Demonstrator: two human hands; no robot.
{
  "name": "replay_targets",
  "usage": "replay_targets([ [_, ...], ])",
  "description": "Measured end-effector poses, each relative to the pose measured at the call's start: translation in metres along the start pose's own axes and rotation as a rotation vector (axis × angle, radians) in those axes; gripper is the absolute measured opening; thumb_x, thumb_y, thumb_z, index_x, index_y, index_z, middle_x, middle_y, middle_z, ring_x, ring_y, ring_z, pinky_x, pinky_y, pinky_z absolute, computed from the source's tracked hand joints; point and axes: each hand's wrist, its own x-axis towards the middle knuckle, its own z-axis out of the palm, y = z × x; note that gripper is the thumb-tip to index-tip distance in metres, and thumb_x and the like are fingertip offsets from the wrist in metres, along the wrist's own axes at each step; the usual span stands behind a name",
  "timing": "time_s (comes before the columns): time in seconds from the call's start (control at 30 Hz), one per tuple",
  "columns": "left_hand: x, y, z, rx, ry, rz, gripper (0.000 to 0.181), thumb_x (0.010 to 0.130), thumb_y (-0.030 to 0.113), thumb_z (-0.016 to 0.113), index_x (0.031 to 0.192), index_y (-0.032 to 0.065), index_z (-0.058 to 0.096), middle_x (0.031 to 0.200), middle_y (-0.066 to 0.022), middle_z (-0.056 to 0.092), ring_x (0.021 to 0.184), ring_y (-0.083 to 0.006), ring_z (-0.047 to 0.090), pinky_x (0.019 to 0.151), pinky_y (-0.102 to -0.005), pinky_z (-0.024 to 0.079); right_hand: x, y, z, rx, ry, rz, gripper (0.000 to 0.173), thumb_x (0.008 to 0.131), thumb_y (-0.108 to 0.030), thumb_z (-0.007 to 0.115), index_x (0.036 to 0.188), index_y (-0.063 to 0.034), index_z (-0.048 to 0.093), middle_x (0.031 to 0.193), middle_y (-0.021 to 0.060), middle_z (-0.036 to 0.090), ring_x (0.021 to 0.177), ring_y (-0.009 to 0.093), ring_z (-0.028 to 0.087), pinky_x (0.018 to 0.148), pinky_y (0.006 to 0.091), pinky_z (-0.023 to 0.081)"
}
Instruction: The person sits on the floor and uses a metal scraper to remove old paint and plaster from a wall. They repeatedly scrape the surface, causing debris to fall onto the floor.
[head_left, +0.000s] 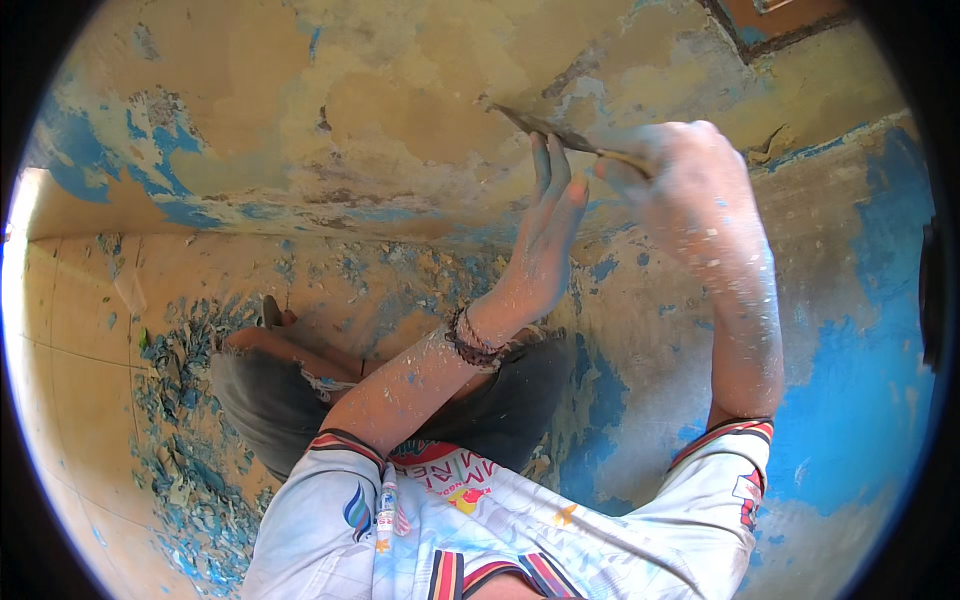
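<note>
My right hand (694, 191) grips a paint scraper (559, 131) with a long, thin metal blade. Its tip meets the wall (420, 105), where peeling blue paint and patches of bare tan plaster show. The grip part is mostly hidden inside my fingers, and the hand is slightly blurred. Just below the blade is my left hand (551, 232), fingers stretched upward, with the fingertips at the blade's lower edge; whether they press on it is unclear. Pale flakes and dust cover both forearms.
Paint flakes (187, 360) lie heaped on the tiled floor (82, 300) to the left of my bent legs (277, 390). A second wall (832, 405), partly blue, rises close on my right. At the upper right is a brown framed panel (795, 26).
</note>
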Motion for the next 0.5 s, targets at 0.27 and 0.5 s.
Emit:
replay_targets([
  [0.27,0.000,0.008,0.004,-0.032,0.058,0.031,0.073,0.100,0.049,0.022,0.146,-0.0056,0.006,0.152,-0.0270,-0.006,0.143,-0.0324,-0.003,0.113,-0.0395,0.016,0.010,0.020,-0.002,0.159,0.007,-0.064,0.026,0.080,-0.021,0.066,0.098,-0.0025,0.071,0.087,0.0196,0.067,0.072,0.030,0.065,0.067,0.0363,0.051],
  [0.5,-0.010,0.001,-0.016,-0.017,0.211,-0.055,0.079,0.099,0.050,0.028,0.145,-0.0074,0.000,0.153,-0.0241,-0.008,0.143,-0.0301,-0.004,0.114,-0.0392,0.010,0.022,0.006,0.044,0.234,0.024,-0.157,0.027,0.079,-0.018,0.064,0.103,-0.0096,0.071,0.089,0.0156,0.068,0.070,0.030,0.064,0.067,0.0381,0.049],
])
